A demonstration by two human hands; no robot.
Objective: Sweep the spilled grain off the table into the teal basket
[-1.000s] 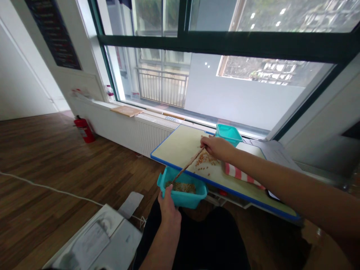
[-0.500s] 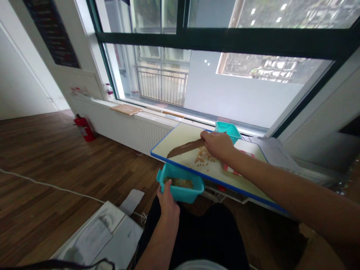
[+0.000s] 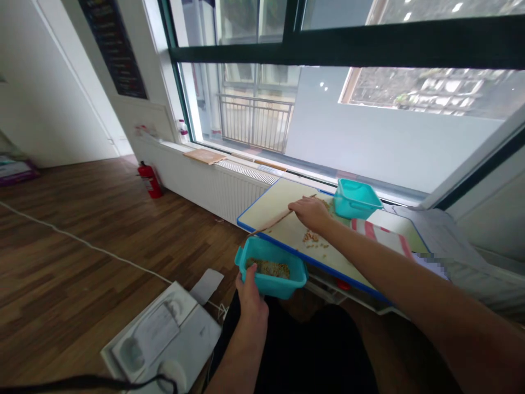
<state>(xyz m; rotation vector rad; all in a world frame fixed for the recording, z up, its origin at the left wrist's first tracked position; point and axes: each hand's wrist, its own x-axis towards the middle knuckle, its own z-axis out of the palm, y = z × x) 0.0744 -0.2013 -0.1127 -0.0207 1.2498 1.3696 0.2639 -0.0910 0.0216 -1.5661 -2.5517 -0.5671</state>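
Note:
My left hand (image 3: 251,290) grips the near rim of a teal bin (image 3: 271,271) of grain, held just below the front edge of the small blue-edged table (image 3: 270,205). My right hand (image 3: 309,210) is closed on a flat brown card (image 3: 274,221) that lies low across the tabletop, slanting toward the bin. Loose grains (image 3: 314,239) lie scattered on the table just right of that hand.
A second teal bin (image 3: 355,198) stands at the table's far side, a red-striped cloth (image 3: 379,232) to its right. A white device with papers (image 3: 164,334) sits on the wooden floor at my left. A radiator, a fire extinguisher (image 3: 150,179) and a big window lie beyond.
My right hand drew the card from over the bin back onto the tabletop and laid it flatter. The view swung to the left; my left hand kept its hold on the bin.

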